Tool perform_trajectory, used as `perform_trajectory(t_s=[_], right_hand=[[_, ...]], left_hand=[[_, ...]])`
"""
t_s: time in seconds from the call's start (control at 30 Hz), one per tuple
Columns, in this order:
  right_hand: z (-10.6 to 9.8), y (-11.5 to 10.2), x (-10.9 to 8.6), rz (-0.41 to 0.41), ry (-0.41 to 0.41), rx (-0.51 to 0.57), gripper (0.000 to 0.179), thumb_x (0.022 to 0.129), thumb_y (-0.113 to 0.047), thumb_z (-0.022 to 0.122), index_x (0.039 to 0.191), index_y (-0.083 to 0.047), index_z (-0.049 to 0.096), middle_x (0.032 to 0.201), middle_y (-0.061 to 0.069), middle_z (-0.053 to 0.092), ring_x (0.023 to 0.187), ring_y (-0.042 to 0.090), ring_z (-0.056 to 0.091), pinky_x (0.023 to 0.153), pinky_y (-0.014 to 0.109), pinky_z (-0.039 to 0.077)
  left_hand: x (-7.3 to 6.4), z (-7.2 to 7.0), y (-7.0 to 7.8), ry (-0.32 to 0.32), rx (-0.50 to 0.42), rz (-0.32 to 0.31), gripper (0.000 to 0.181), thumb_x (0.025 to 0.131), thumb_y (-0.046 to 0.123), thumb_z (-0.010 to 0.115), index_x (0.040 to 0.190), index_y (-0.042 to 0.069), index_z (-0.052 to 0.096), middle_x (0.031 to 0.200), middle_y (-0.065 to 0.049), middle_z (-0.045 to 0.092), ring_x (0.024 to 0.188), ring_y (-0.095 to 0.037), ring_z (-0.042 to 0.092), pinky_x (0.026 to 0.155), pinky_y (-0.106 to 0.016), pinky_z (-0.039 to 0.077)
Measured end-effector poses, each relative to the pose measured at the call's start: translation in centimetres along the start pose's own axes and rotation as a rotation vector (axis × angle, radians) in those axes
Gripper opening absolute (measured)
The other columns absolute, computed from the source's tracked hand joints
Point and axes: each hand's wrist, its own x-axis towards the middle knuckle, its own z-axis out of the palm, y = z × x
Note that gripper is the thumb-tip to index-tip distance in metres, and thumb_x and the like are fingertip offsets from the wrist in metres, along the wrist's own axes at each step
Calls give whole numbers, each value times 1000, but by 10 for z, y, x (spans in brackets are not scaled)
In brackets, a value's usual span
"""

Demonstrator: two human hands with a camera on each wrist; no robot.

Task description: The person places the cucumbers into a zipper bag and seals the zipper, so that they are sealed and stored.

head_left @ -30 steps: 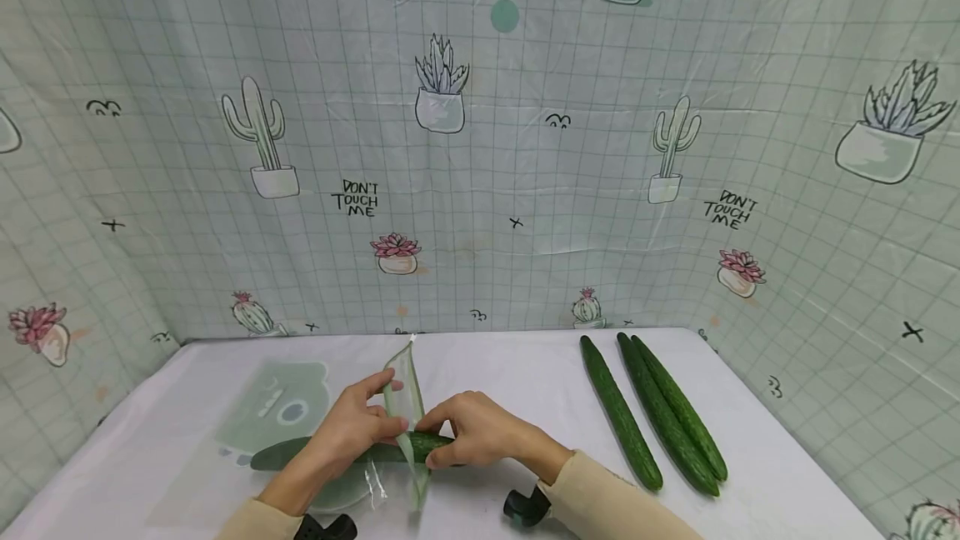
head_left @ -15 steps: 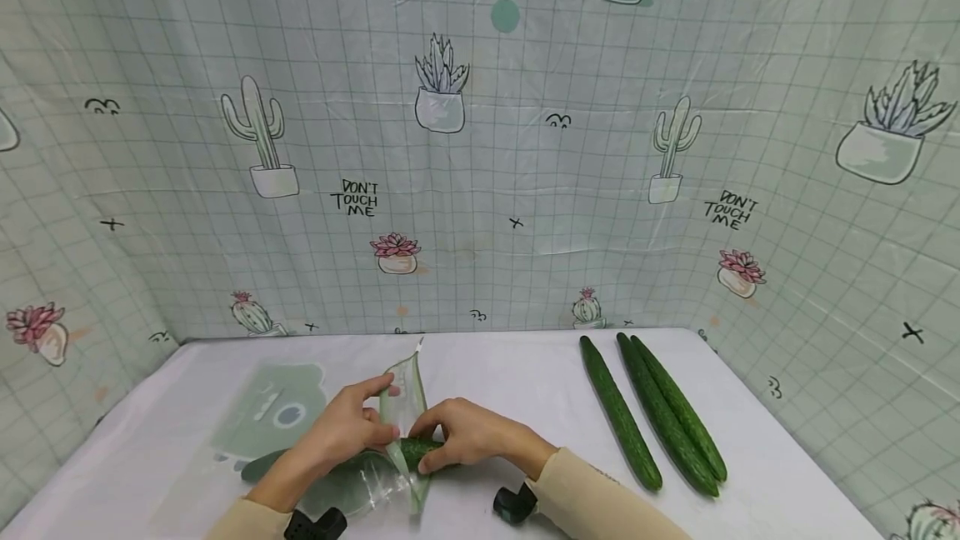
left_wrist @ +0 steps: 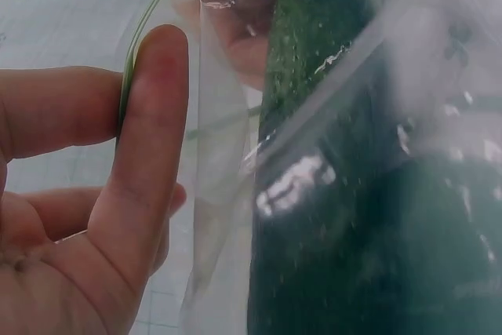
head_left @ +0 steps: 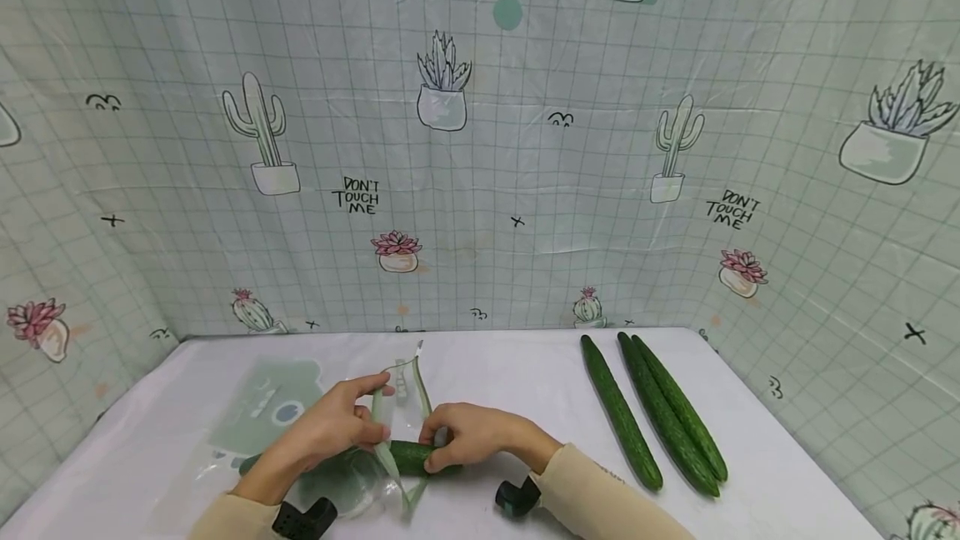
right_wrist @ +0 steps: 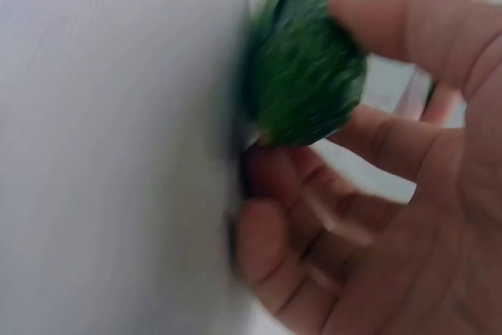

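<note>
A cucumber (head_left: 408, 458) lies lengthwise through the mouth of a clear plastic bag (head_left: 405, 394) with a pale green rim. Most of its length is inside, seen through the film in the left wrist view (left_wrist: 321, 202). Between thumb and index finger, my left hand (head_left: 330, 422) pinches the bag's rim, holding the mouth apart. My right hand (head_left: 476, 440) grips the cucumber's outer end from above. In the right wrist view that end (right_wrist: 310, 76) sits between the thumb and fingers, close to the white tabletop. My left forearm hides part of the cucumber.
Three more cucumbers lie at the right of the white table (head_left: 525, 373): a single one (head_left: 621, 411) and a touching pair (head_left: 671, 415). Flat at the left is clear plastic with a green printed face (head_left: 262, 407). A patterned cloth (head_left: 480, 190) rises behind the table.
My left hand has moved left with the bag's rim, and the mouth is wider. The cucumber has shifted slightly left. My right hand went left, then slightly back right, still gripping its end.
</note>
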Motion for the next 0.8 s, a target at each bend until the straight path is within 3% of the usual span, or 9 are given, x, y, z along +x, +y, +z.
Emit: perform_trajectory(t_s=[0.17, 0.37, 0.5, 0.63, 0.8], right_hand=[[0, -11, 2, -52, -4, -71, 21, 90, -28, 67, 107, -17, 66, 101, -8, 64, 90, 3, 57, 78, 19, 46], [5, -18, 4, -4, 20, -122, 26, 93, -34, 63, 116, -22, 62, 107, -6, 62, 100, 6, 56, 82, 23, 46], [6, -17, 5, 49, 27, -115, 25, 87, -32, 71, 108, -18, 67, 97, -10, 62, 90, 3, 55, 77, 21, 46], [6, -15, 4, 135, 28, -73, 17, 79, -24, 75, 92, -15, 70, 83, -13, 59, 71, 2, 53, 64, 20, 45], [3, -14, 3, 105, 14, -91, 10, 83, -22, 71, 91, -16, 70, 84, -15, 60, 73, 2, 53, 64, 20, 46]], left_hand=[[0, 1, -1, -15, -2, 0, 80, 81, -8, 67, 148, -8, 24, 140, -29, 36, 56, -16, 49, 64, -39, 54], [0, 2, -2, -19, -16, -16, 82, 80, -8, 68, 148, -7, 23, 141, -28, 36, 55, -16, 48, 64, -40, 54], [-1, 3, -3, -20, -26, -12, 82, 80, -8, 68, 148, -8, 22, 141, -29, 36, 56, -16, 49, 64, -40, 54], [0, 3, -4, -17, -23, -4, 81, 80, -9, 67, 148, -8, 22, 141, -29, 36, 57, -17, 51, 65, -40, 54], [1, 3, -4, 1, -18, -13, 80, 81, -9, 66, 148, -7, 24, 141, -29, 36, 55, -16, 46, 65, -40, 54]])
